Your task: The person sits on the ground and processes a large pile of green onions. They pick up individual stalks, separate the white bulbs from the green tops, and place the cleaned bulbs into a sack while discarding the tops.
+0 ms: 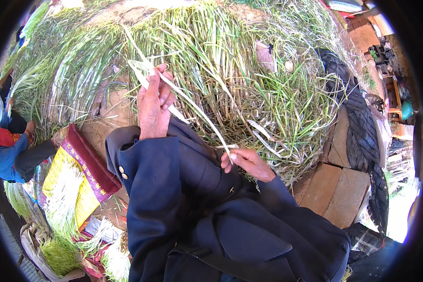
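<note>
My left hand (156, 102) is raised over my lap and pinches a pale green plant stalk (196, 106) between thumb and fingers. A folded pale leaf sticks out past its fingertips. The stalk runs down to the right to my right hand (246, 162), whose thumb and fingers pinch its lower end in front of my dark jacket. Beyond both hands lies a large heap of long green stalks (204, 42), with dry brown leaves and loose white pieces along its near side.
Lower left, bundles of pale trimmed shoots (65, 197) lie on a yellow and maroon printed sack (91, 165). People (7, 151) sit at the far left. Bricks (335, 190) and black netting (359, 123) border the heap on the right.
</note>
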The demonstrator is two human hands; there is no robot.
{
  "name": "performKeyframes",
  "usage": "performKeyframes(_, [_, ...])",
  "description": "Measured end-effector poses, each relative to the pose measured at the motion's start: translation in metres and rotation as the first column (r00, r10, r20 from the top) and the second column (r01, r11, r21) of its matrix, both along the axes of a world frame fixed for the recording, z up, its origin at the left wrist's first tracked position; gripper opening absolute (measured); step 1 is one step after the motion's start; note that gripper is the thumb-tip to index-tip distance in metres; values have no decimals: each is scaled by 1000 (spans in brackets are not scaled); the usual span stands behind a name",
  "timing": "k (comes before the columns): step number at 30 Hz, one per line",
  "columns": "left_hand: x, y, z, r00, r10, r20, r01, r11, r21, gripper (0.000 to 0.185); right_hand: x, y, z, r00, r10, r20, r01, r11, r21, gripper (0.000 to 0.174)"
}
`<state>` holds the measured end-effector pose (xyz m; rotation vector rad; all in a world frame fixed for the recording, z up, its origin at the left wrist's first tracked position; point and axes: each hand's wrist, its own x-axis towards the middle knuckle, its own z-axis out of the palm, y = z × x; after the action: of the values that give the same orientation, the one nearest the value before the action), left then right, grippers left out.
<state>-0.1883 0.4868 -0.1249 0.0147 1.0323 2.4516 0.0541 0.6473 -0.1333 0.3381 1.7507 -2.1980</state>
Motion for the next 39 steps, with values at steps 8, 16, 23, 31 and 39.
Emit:
performKeyframes(8, [9,11,3,997,-69,-17,69,997,27,47,-32,-14,30,979,-179,-93,199,935,293,22])
performKeyframes(16, [21,23,-1,985,-160,-58,156,986,-62,49,-97,-22,33,945,-64,-321,242,797,554,25])
performKeyframes(23, [18,24,-6,976,-197,-94,193,980,-49,47,-106,-16,20,984,37,-174,-11,989,149,31])
performKeyframes(31, [26,29,1,963,-146,-226,73,950,-302,45,-98,-14,22,998,9,56,-10,1000,12,30])
performKeyframes(39, [29,30,-19,979,-166,116,159,985,69,43,-86,-32,7,971,-232,51,234,972,-23,27])
